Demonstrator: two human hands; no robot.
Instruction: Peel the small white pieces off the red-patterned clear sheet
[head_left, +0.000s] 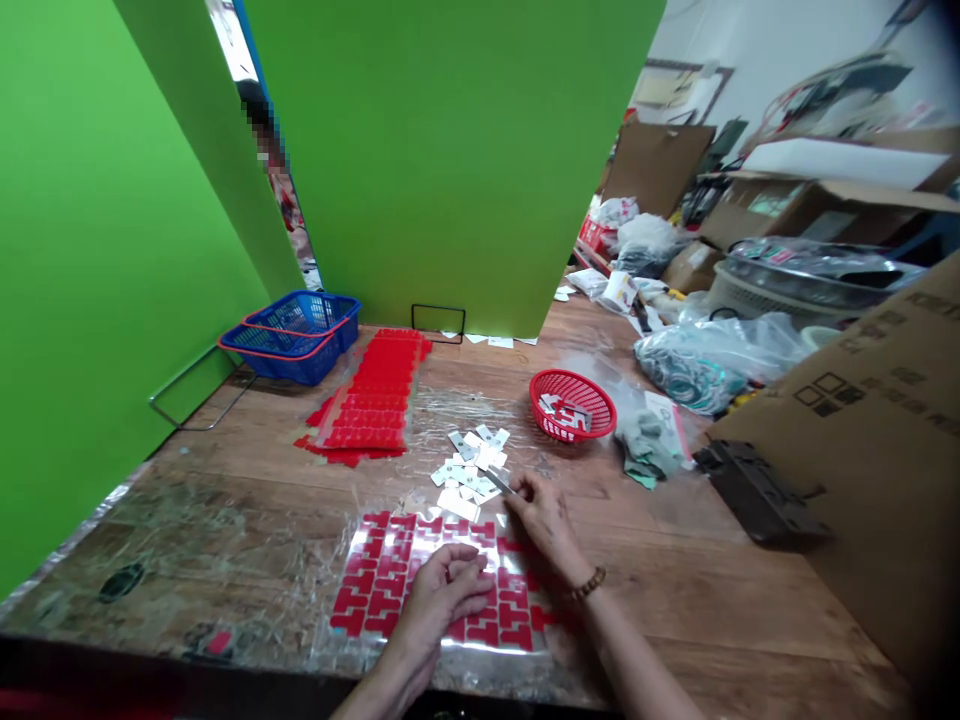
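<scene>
My right hand (546,515) pinches a thin, flat metal plate (498,482) between thumb and fingers, beside a loose pile of similar small silver-white plates (471,468). Several plates in the pile show a dark spot. Nearer to me lies a clear sheet (435,640) with rows of red T-shaped stickers (360,585). Over the middle of this sheet is my left hand (448,592), its fingers curled together toward the thumb. Whatever sits between those fingers, if anything, is hidden.
A red basket (573,405) holding small plates stands behind my right hand. A stack of red sticker sheets (379,390) lies back left, near blue baskets (296,335). Green panels (465,160) close off the back and left. A cardboard box (877,440) and a dark metal tool (761,495) stand right.
</scene>
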